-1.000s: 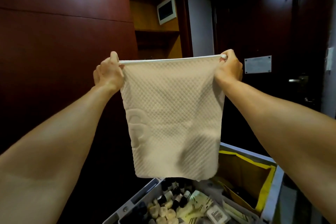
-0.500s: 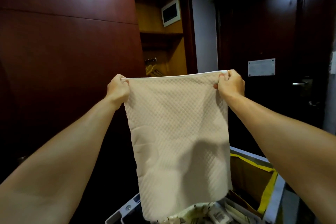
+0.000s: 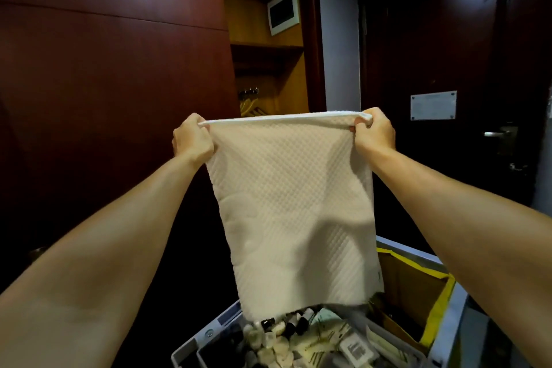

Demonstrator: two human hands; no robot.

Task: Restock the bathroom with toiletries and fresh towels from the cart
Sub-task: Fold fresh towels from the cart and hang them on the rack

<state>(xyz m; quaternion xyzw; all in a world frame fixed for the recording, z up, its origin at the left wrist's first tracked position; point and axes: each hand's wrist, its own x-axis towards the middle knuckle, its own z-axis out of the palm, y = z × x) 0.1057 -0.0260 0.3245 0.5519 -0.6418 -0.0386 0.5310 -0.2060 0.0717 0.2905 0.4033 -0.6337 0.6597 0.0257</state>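
A cream waffle-textured towel (image 3: 294, 203) hangs stretched flat in front of me, its top edge level. My left hand (image 3: 192, 140) grips the top left corner and my right hand (image 3: 373, 133) grips the top right corner. The towel's lower edge hangs just above the cart's grey toiletry tray (image 3: 197, 343), which holds several small dark-capped bottles (image 3: 294, 326) and white packets. Part of the tray is hidden behind the cloth.
A yellow-edged brown bag (image 3: 418, 287) sits in the cart at the lower right. A dark red wall panel (image 3: 113, 98) fills the left. An open wooden closet (image 3: 268, 69) with hangers stands ahead, and a dark door (image 3: 466, 69) with a handle is on the right.
Both hands lowered the towel from its raised height a second ago, then held it near the same level. The tray's bottles show again below the lower edge.
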